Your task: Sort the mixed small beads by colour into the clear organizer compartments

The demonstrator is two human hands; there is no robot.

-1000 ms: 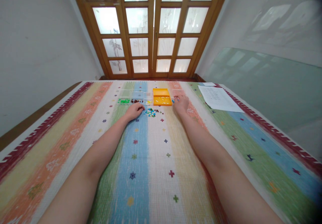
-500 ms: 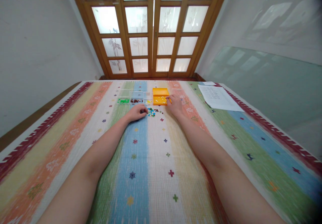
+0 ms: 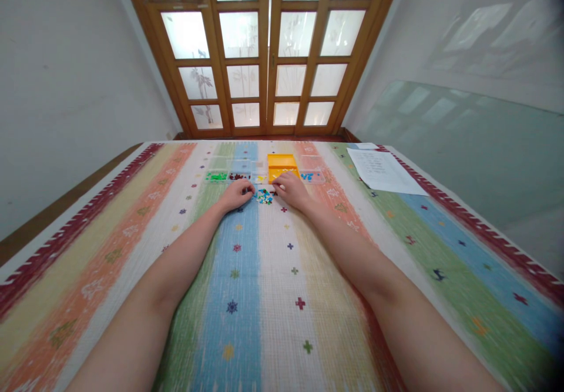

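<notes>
A small heap of mixed blue, white, green and dark pieces [image 3: 265, 197] lies on the striped cloth between my hands. At its left edge is my left hand [image 3: 237, 196], thumb and fingers curled together; what they hold, if anything, is too small to make out. My right hand [image 3: 291, 191] is above the heap's right side, fingertips pinched close together in front of the open yellow box [image 3: 282, 160]. Whether a piece is between them cannot be seen. White pieces lie in the yellow box, partly hidden by the right hand.
Clear open boxes hold green pieces [image 3: 217, 177], dark brown pieces [image 3: 239, 177], yellow pieces [image 3: 261, 178] and blue pieces [image 3: 307, 177] in a row. A printed sheet [image 3: 385, 170] lies at the right of the striped tablecloth [image 3: 273, 298]. Beyond the table stands a glazed wooden door [image 3: 267, 86].
My right hand has moved left and nearer, from the yellow box to the heap, uncovering the blue pieces. My left hand has shifted slightly left.
</notes>
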